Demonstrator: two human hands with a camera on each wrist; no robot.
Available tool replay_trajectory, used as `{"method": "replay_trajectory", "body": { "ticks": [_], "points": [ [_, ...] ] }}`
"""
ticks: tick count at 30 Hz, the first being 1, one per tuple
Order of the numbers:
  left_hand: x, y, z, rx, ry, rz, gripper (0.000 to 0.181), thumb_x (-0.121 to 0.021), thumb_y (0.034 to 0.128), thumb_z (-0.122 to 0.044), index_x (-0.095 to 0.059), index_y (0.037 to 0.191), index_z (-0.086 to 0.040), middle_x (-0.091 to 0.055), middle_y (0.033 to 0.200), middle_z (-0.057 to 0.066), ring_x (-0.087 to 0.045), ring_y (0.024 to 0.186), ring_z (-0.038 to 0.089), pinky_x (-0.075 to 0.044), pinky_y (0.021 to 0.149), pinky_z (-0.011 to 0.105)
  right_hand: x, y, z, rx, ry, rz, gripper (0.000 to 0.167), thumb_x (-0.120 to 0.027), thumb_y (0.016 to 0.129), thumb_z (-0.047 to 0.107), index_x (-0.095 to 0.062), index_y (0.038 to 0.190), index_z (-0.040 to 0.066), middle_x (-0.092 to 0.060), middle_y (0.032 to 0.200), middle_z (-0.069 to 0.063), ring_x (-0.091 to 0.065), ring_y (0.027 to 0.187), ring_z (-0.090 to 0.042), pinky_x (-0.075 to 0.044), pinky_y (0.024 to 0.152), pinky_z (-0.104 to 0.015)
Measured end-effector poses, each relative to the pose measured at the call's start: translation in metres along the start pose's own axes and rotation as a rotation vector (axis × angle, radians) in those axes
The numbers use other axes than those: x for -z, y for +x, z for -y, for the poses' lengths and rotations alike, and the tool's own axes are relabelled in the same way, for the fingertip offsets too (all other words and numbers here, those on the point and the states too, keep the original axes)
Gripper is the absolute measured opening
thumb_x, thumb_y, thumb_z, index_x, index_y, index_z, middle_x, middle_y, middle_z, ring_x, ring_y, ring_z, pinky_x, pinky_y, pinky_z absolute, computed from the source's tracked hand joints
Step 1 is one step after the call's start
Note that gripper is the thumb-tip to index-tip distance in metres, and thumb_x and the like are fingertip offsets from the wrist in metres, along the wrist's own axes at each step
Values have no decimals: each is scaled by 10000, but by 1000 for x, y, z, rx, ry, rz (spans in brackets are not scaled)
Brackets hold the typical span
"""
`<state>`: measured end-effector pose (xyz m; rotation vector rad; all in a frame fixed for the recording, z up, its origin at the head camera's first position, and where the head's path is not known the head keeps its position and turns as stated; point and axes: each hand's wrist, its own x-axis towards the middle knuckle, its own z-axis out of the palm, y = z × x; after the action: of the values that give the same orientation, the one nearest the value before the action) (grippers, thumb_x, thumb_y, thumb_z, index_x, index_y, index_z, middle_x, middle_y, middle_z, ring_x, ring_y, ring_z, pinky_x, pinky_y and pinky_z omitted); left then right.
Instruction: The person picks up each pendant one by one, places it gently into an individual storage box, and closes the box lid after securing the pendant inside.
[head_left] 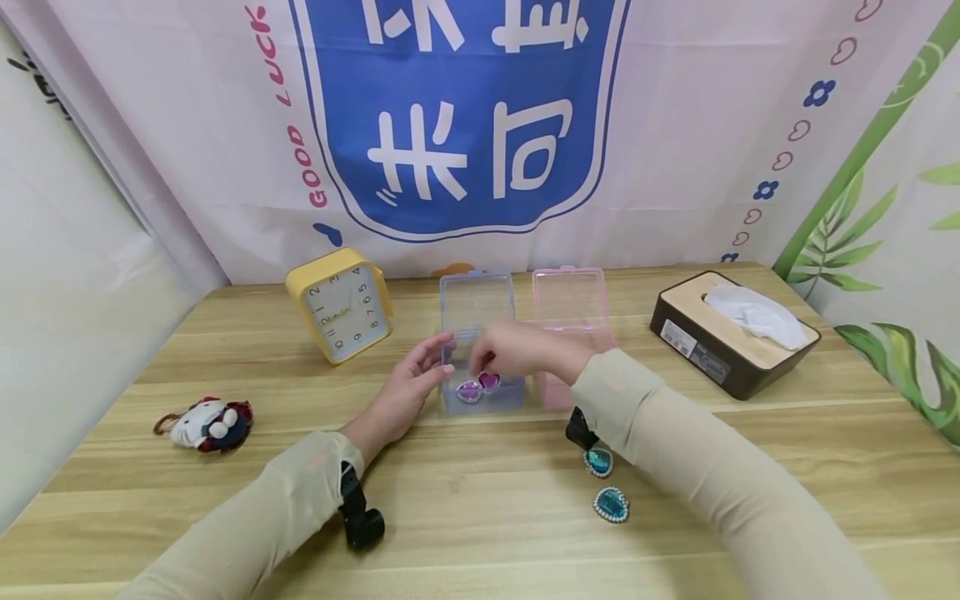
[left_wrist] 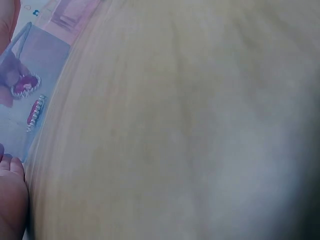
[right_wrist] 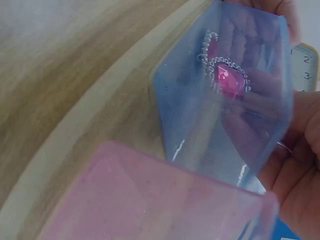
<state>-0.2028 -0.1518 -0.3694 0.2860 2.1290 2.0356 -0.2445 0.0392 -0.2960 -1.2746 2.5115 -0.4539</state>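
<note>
A clear blue lidded box [head_left: 480, 403] stands with its lid up at the middle of the table. My right hand [head_left: 510, 348] reaches down into it and pinches a dark pink gem with a beaded silver rim [head_left: 489, 380]. Beside that one, a second pink gem [head_left: 469, 390] leans inside near the front wall; in the right wrist view both pink gems [right_wrist: 230, 80] show through the blue plastic. My left hand [head_left: 408, 383] rests against the box's left side, its fingers extended and touching the wall. Part of the left hand [left_wrist: 11, 200] shows in the left wrist view.
Right of the blue box stands an open pink box [head_left: 553, 392], partly behind my right arm. Two teal gems [head_left: 611, 505] lie near my right sleeve. A yellow clock [head_left: 341, 308], a plush charm [head_left: 208, 425] and a tissue box [head_left: 735, 333] also stand around.
</note>
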Motion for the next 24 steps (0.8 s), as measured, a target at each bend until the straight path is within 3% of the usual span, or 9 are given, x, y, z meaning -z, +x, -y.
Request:
{"method": "replay_trajectory", "body": {
  "ticks": [12,18,24],
  "points": [
    [0,1,1,-12,-4,6,528,-501,920,-77,-329,1418,-114,-339,1470,110,-292,1356,262,-265,1115,430,-10,13,-2,-38,-36,-7,226,-567,828,-67,-716,941,61,-700,959,-58,-637,902,-176,-525,820,-235],
    [-1,1,-1,-7,-2,6,530,-500,920,-78,-328,1419,-116,-329,1477,104,-287,1359,260,-266,1115,425,-13,14,-4,-1,-31,-37,210,-566,836,-53,-709,956,44,-700,958,-72,-643,897,-180,-523,801,-203],
    [-1,-2,-5,37,24,-28,539,-518,925,-162,-329,1429,-176,-276,1508,75,-245,1385,238,-258,1125,412,-4,1,-5,55,37,-112,213,-561,842,-51,-691,996,19,-693,975,-94,-639,898,-181,-516,820,-205]
  ]
}}
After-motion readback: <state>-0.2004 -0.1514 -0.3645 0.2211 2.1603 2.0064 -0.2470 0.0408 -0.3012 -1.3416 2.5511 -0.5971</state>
